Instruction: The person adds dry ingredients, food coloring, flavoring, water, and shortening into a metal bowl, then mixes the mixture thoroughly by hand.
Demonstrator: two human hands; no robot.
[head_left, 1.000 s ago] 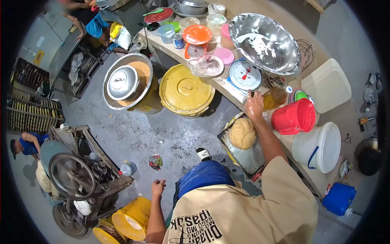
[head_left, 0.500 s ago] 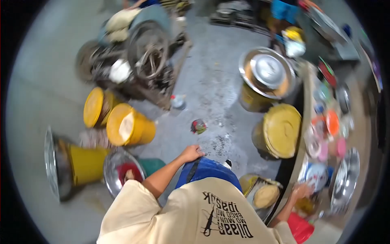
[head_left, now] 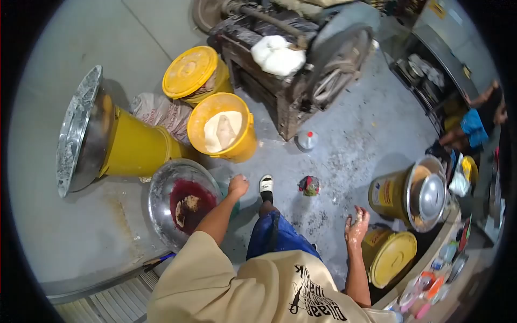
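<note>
My left hand [head_left: 238, 187] is in the air with its fingers curled in; I see nothing in it. It is nearest to a wide metal basin [head_left: 161, 185] on the left, which has dark red liquid and a pale brown lump in it. My right hand [head_left: 357, 226] is raised with the fingers apart, holding nothing, and pale wet residue coats its skin. Just beside that hand stands a lidded yellow bucket [head_left: 395, 260]. Ahead of my left hand, an open yellow bucket [head_left: 245, 141] holds pale powder with a lump on it.
A belt-driven machine [head_left: 288, 105] bears a white bundle [head_left: 277, 55]. A jug [head_left: 307, 141] and a colourful rag [head_left: 309, 185] lie on the floor ahead. Left are a large metal bowl [head_left: 81, 129] and yellow bucket [head_left: 134, 145]. A person [head_left: 474, 126] is at far right.
The view has turned left, bringing the basin and buckets closer. My right hand has come away from the cluttered table. My left hand has moved out from my hip, and one foot now shows ahead.
</note>
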